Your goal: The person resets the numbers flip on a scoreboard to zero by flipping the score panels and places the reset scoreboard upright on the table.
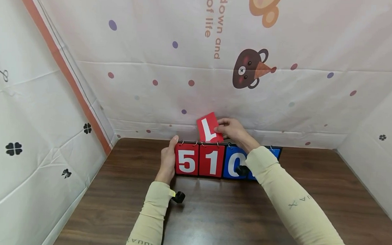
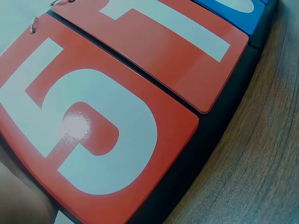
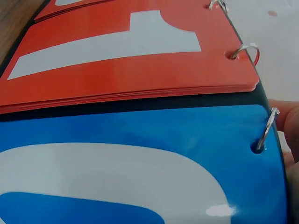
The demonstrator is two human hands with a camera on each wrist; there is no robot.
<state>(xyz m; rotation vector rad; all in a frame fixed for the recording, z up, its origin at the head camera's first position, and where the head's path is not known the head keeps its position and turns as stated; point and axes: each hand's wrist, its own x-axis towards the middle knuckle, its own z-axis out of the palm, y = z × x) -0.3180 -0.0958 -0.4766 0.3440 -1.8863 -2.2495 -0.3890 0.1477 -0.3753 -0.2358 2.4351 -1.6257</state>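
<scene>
Brown wood-grain table [image 1: 212, 216], red-and-blue flip scoreboard [image 1: 227, 161] on it

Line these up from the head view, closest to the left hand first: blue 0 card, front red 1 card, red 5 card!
1. Red 5 card: beside the left hand.
2. Front red 1 card: middle, right of the 5.
3. Blue 0 card: right of the 1.

Red 5 card [image 2: 99, 122] — glare-spotted — beside red 1 card [image 2: 163, 52]

Over the tabletop [image 1: 208, 220] in front of the flip scoreboard [image 1: 224, 161], passage lies between the left sleeve [image 1: 148, 216] and right sleeve [image 1: 297, 203]. Behind, the cloth backdrop [image 1: 157, 103] stands close; the right sleeve blocks part of the blue cards [image 1: 231, 151].
</scene>
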